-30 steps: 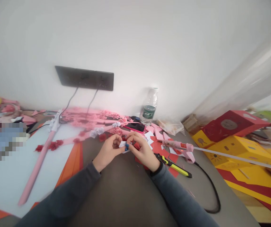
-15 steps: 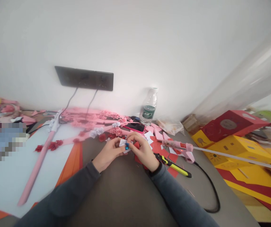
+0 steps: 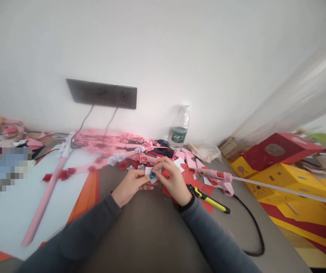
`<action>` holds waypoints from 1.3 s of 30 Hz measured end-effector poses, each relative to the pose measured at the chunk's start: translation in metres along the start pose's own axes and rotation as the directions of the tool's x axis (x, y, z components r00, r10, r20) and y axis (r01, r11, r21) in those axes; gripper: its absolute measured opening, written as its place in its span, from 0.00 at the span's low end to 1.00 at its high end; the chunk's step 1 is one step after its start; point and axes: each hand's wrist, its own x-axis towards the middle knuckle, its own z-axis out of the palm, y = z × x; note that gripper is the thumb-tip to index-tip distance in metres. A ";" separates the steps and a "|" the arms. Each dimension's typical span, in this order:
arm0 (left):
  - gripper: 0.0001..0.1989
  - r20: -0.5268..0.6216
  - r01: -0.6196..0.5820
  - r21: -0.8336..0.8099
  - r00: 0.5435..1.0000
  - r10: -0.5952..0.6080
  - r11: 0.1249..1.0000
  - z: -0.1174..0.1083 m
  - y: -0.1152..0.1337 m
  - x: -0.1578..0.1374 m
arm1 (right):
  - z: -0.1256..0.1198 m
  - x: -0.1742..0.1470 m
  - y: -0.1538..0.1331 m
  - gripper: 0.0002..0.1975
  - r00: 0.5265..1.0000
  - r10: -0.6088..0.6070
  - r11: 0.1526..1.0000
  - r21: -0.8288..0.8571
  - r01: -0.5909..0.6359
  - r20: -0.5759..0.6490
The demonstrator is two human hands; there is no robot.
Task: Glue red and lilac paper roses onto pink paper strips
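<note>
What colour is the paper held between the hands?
The paper is white; it shows best in the head view.

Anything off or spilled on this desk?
Mostly the glue gun: it lies on its side among loose red paper, a small orange light showing, possibly hot. The bottle stands upright; no spill visible.

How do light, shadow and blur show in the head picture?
Head view: soft light, with a faint shadow on the wall beside the bottle; head view: the white paper lacks crisp detail, the yellow box looks slightly blurred; head view: pixel blocks hide part of the left edge.
</note>
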 end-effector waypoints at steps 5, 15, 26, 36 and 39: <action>0.24 -0.010 -0.004 -0.067 1.000 0.003 0.998 0.000 0.001 0.000 | -0.001 -0.002 0.001 0.06 0.994 -0.111 0.989 -0.097 0.112 0.022; 0.20 0.104 0.026 -0.130 0.995 -0.012 0.991 -0.007 0.010 -0.001 | -0.017 0.002 -0.003 0.08 0.976 -0.177 0.970 -0.145 0.196 0.130; 0.25 0.078 -0.077 0.007 0.994 0.076 0.997 -0.008 0.007 0.001 | -0.008 0.001 0.000 0.05 0.997 -0.039 0.993 0.110 0.032 0.062; 0.19 -0.029 -0.231 0.226 0.969 0.244 0.946 -0.004 0.008 -0.002 | -0.001 0.000 0.007 0.16 0.977 0.191 0.928 0.307 -0.212 0.096; 0.17 -0.030 -0.222 0.239 0.971 0.236 0.945 -0.004 0.008 -0.002 | -0.003 0.002 0.005 0.18 0.987 0.153 0.958 0.239 -0.158 0.042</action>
